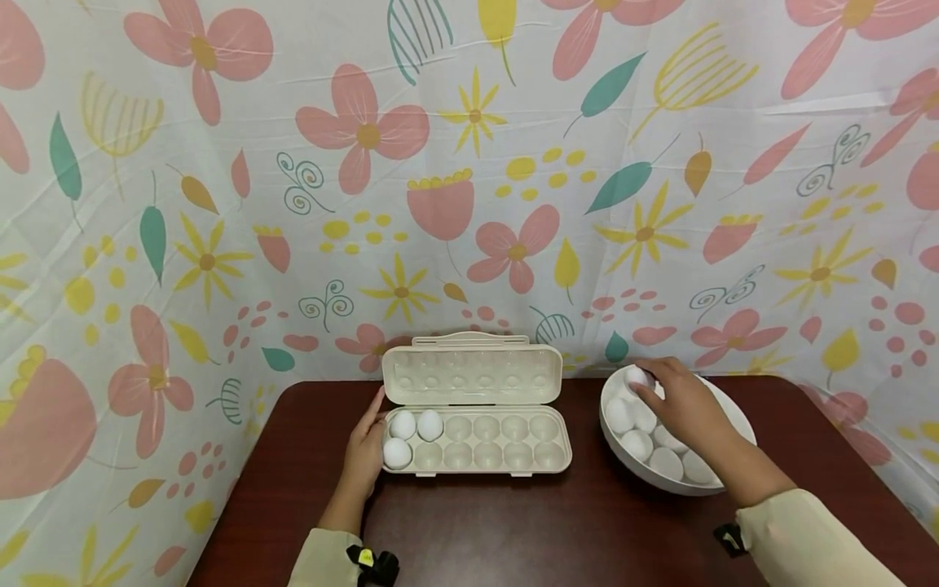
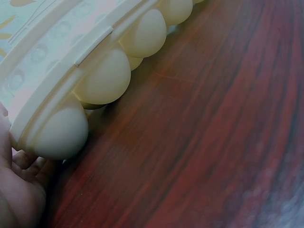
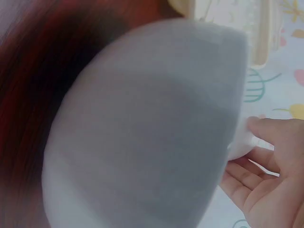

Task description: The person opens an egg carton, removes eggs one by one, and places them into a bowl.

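A cream plastic egg carton (image 1: pixel 477 481) lies with its lid (image 1: pixel 473 375) raised. White eggs (image 1: pixel 429 425) sit in three cups at its left end. My left hand (image 1: pixel 363 450) holds that end; in the left wrist view, its fingers (image 2: pixel 35 166) are at the underside beside the rounded cups (image 2: pixel 107 78). At the right, my right hand (image 1: pixel 678 405) reaches over a white bowl (image 1: pixel 623 461) of eggs and pinches one egg (image 1: pixel 640 377) between thumb and fingers near the far rim. In the right wrist view, the bowl's outer wall (image 3: pixel 142 128) hides part of that egg (image 3: pixel 243 145).
Carton and bowl stand on a dark red-brown wooden table (image 1: pixel 499 530), the bowl to the carton's right. A white cloth (image 1: pixel 469 204) printed with flowers and leaves hangs directly behind the table and along the left.
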Demonstrator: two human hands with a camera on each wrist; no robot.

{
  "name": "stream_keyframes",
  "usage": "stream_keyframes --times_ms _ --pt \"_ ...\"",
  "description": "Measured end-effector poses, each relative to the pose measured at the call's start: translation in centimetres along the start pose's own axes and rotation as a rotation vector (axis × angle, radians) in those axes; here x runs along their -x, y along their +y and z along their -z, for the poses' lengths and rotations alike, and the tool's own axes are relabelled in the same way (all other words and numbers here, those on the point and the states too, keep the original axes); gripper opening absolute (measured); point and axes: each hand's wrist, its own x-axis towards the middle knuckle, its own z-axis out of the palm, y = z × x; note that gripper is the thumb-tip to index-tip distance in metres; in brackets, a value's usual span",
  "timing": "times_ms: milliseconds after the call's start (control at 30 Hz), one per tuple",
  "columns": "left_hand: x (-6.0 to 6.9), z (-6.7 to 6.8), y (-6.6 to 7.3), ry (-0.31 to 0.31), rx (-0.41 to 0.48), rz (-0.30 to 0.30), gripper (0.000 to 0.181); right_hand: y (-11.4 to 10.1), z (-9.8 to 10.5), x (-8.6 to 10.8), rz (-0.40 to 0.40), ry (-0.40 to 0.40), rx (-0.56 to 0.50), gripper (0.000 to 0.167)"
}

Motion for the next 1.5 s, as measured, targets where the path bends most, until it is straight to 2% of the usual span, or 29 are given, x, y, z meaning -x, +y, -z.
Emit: stream_keyframes --times_ms 233,467,833,1200,1500 --pt "0.0 0.0 -0.1 0.0 0.004 0.003 0.054 1.4 -0.1 -0.5 -0.022 -0.092 0.051 0.048" --pt "-0.1 0.0 0.0 0.005 0.001 0.012 0.054 2.6 -0.4 -0.9 -0.055 -0.154 0.056 0.049" --pt "-0.2 0.0 0.1 0.001 0.001 0.015 0.053 4.2 -1.1 -1.5 -0.025 -0.172 0.065 0.046" --pt "-0.2 0.0 -0.2 0.002 0.005 0.009 0.053 4.3 -1.6 -2.2 0.018 -0.197 0.1 0.039" --pt "0.0 -0.1 0.0 0.013 0.001 0.012 0.053 4.8 -2.3 -2.3 0.069 -0.163 0.134 0.038"
